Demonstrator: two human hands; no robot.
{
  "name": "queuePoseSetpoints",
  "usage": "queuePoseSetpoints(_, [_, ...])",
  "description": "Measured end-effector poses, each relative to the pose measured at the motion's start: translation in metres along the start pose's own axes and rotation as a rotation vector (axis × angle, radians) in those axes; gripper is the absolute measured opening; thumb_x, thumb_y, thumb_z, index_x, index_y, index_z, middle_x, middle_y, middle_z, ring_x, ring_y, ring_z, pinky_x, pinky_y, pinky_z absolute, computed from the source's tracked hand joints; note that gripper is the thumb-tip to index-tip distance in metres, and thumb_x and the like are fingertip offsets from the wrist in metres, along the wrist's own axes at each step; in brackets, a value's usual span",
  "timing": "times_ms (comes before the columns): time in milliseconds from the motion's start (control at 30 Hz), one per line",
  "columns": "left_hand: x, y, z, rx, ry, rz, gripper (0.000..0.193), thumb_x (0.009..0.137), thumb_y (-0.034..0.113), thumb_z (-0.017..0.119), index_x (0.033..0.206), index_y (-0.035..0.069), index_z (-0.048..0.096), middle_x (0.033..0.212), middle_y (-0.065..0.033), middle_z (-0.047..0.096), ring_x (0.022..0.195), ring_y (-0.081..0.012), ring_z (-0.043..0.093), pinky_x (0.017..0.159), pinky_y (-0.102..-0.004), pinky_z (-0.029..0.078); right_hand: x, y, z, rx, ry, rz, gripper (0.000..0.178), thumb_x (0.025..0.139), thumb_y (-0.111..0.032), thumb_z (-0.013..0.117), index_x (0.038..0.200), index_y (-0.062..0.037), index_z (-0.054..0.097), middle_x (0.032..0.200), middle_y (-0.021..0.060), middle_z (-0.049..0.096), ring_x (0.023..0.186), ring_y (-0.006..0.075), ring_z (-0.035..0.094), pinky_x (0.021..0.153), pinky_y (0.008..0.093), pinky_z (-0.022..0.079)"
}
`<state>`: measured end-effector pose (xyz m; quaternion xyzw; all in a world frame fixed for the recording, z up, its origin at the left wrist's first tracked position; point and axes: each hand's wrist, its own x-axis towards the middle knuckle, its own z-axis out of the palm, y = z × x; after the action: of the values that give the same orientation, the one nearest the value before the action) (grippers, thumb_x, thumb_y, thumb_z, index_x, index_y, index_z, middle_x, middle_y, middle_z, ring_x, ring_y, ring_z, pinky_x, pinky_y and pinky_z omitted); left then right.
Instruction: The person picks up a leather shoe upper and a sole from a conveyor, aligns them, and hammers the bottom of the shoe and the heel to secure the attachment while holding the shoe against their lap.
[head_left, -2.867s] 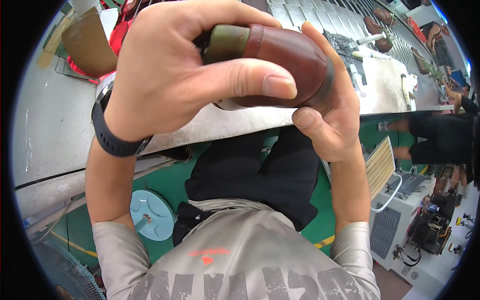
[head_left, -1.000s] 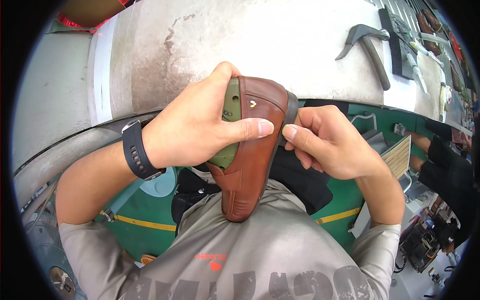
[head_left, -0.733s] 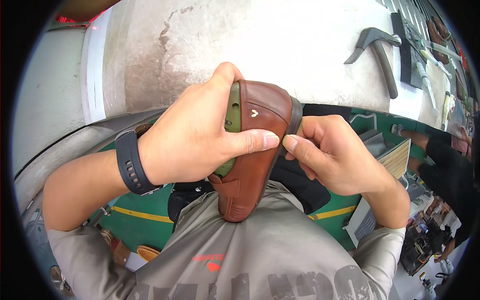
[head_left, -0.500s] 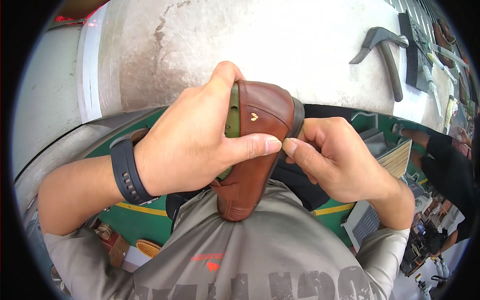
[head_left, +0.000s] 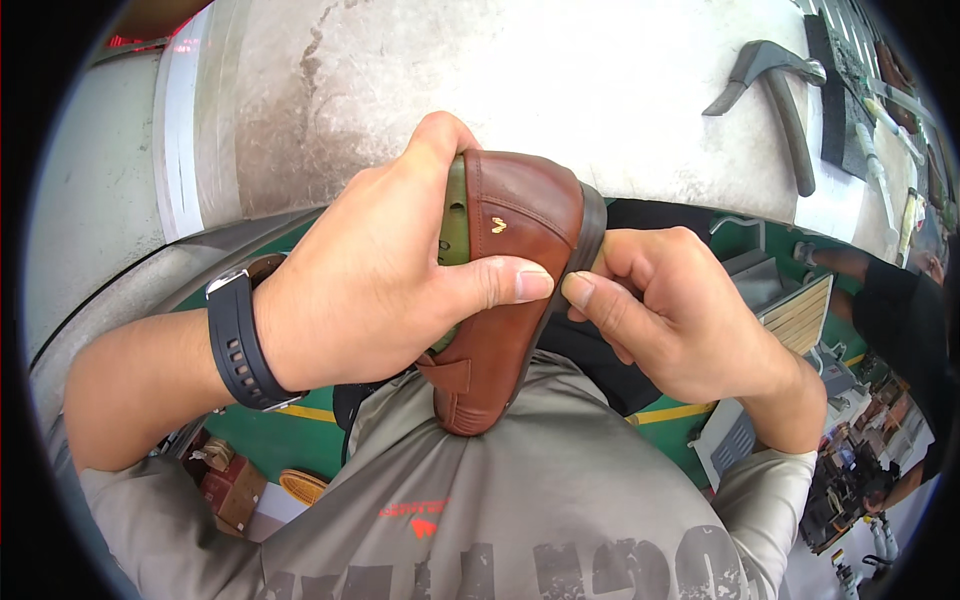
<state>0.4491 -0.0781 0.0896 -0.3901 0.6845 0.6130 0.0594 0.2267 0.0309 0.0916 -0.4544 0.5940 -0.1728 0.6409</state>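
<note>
A brown leather shoe (head_left: 513, 302) with a dark sole (head_left: 592, 215) rests on its side against my shirt, heel end toward the bench. A green shoe last (head_left: 454, 222) fills its opening. My left hand (head_left: 375, 265) is closed round the shoe's opening side, its thumb lying across the leather up to the sole's edge. At that same edge my right hand (head_left: 668, 310) is pinched, thumb tip against the bent forefinger and almost touching the left thumb. Whatever sits in the pinch is hidden. A small gold mark (head_left: 498, 226) shows near the heel.
On the pale, stained workbench (head_left: 400, 70) ahead, a claw hammer (head_left: 785, 100) lies at the right beside a dark block (head_left: 833, 100) and several tubes or brushes. A person in dark clothes (head_left: 895, 310) is at the far right. Boxes (head_left: 235, 490) stand on the green floor at lower left.
The shoe and both hands have shifted slightly left and up in the picture. Both holds look the same, and the right pinch stays at the sole's edge.
</note>
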Motion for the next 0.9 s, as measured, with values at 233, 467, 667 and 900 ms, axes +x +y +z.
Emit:
queuePoseSetpoints(233, [-0.001,0.007,0.006,-0.001,0.032,-0.05,0.062,0.089,0.021,0.088,0.129,0.002,0.045,0.111,-0.013,0.07,0.105,-0.0189,0.067,0.095,-0.0368,0.054,0.001,0.005,-0.001,-0.017,0.006,0.0,0.034,0.1,-0.014,0.067,0.073,0.0049,0.059,0.051,0.0153,0.051,0.044,0.0221,0.046,0.048,0.0401,0.039])
queuePoseSetpoints(467, [-0.003,0.005,0.009,0.063,0.106,0.02,0.061,0.089,0.025,0.089,0.127,0.002,0.047,0.109,-0.013,0.07,0.103,-0.0205,0.067,0.093,-0.0381,0.054,0.0,0.003,0.002,-0.03,0.045,-0.015,0.032,0.098,-0.013,0.068,0.073,0.0055,0.061,0.052,0.0158,0.053,0.045,0.0214,0.049,0.048,0.0391,0.04])
queuePoseSetpoints(667, [-0.001,0.001,0.008,0.04,0.094,0.017,0.059,0.09,0.027,0.088,0.127,0.002,0.048,0.111,-0.0121,0.069,0.105,-0.0193,0.065,0.094,-0.0373,0.054,-0.001,0.003,0.001,0.005,0.027,-0.003,0.03,0.099,-0.014,0.069,0.077,0.0066,0.063,0.057,0.0163,0.059,0.048,0.0199,0.054,0.05,0.0378,0.043])
queuePoseSetpoints(900, [-0.003,0.005,0.009,0.026,0.094,-0.002,0.057,0.09,0.023,0.087,0.126,0.002,0.048,0.111,-0.013,0.069,0.105,-0.0193,0.065,0.094,-0.0374,0.054,-0.005,-0.001,0.008,-0.001,0.07,0.027,0.03,0.098,-0.013,0.069,0.077,0.0059,0.063,0.056,0.0145,0.059,0.048,0.019,0.054,0.05,0.0375,0.044])
